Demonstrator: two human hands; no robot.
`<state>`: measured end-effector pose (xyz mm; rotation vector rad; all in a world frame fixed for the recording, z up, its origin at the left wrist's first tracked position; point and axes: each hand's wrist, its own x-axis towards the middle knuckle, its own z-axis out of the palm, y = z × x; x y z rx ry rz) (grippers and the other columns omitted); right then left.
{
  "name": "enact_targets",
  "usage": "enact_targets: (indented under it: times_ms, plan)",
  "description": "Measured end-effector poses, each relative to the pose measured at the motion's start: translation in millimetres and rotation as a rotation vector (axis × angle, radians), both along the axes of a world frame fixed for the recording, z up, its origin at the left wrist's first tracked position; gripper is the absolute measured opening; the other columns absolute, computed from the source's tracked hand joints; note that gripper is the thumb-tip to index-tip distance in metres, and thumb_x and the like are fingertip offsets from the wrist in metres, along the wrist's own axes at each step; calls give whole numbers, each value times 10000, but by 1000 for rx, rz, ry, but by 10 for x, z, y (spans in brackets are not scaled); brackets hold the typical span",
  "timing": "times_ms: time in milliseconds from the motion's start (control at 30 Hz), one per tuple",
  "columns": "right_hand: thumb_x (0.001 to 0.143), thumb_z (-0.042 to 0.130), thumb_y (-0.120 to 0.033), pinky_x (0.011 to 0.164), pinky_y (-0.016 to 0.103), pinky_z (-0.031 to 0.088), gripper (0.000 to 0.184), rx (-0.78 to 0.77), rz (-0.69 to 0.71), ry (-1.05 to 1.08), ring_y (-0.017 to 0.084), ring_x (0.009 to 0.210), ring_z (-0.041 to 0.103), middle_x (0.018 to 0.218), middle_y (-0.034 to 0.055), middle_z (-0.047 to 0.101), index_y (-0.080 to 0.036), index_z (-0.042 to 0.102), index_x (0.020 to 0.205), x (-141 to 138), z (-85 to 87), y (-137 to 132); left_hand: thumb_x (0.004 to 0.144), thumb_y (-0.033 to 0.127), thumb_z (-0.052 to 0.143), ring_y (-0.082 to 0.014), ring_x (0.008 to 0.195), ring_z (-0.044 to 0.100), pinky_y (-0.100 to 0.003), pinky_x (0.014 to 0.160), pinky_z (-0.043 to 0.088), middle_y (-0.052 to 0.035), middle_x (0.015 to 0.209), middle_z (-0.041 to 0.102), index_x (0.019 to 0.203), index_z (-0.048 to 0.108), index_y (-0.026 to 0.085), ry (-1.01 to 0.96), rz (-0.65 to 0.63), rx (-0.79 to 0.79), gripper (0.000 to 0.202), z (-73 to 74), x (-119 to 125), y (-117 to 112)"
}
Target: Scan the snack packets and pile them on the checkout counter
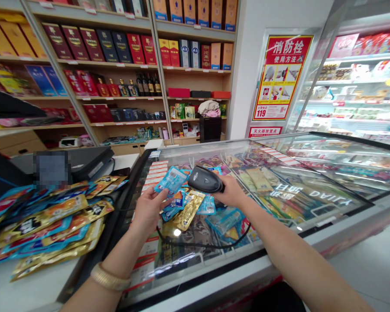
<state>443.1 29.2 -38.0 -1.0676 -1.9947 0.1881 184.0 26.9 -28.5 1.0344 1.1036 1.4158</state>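
In my left hand (150,209) is a small blue snack packet (172,180), pinched at its lower edge with a printed label facing up. My right hand (230,190) grips a black barcode scanner (205,178) whose head points left at the packet, a short gap away. Beneath both hands, a gold packet (189,210) and several blue packets (208,204) lie on the glass lid of a chest freezer (182,277). The scanner's black cable (208,246) loops over the glass toward the left.
At the left, a heap of blue and gold packets (52,216) covers part of the white counter (45,286), beside dark checkout equipment (91,160). Shelves of boxed goods (117,65) stand behind. A red-and-yellow poster (282,78) and a lit display fridge (360,86) are at the right.
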Motion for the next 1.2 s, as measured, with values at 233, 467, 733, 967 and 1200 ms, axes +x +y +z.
enact_targets:
  times_ms: [233, 467, 733, 967, 1200]
  plan:
    - [721, 650, -232, 713, 263, 476, 188, 4, 33, 21, 197, 747, 657, 824, 45, 723, -181, 676, 900, -22, 30, -27, 441, 388, 855, -89, 564, 553, -233, 551, 482, 19, 726, 643, 827, 597, 171, -39, 86, 44, 513, 11, -27, 48]
    - [697, 643, -225, 692, 245, 475, 186, -25, 141, 53, 174, 716, 633, 799, 25, 707, -182, 667, 877, -128, 70, -119, 501, 341, 808, -180, 753, 662, -347, 713, 568, -33, 896, 704, 923, 612, 174, 101, 175, 127, 495, -84, -14, 71]
    - [711, 647, -245, 671, 224, 469, 173, -31, 235, 12, 157, 693, 623, 764, 13, 681, -186, 669, 872, -256, 57, -178, 608, 361, 716, -205, 762, 679, -343, 741, 559, -67, 859, 722, 899, 633, 162, 328, 298, 243, 363, -260, -81, 220]
    - [707, 660, -213, 725, 229, 487, 258, -80, 255, 18, 161, 735, 632, 810, 10, 697, -182, 696, 960, -286, 81, -210, 627, 373, 690, -211, 744, 681, -310, 708, 538, -58, 806, 712, 872, 639, 168, 438, 322, 260, 323, -295, -99, 245]
    - [698, 645, -221, 710, 233, 479, 260, -102, 248, 19, 175, 738, 634, 791, 16, 688, -177, 698, 949, -295, 100, -219, 630, 373, 681, -217, 734, 678, -323, 709, 535, -59, 801, 707, 875, 635, 170, 432, 326, 263, 321, -268, -86, 217]
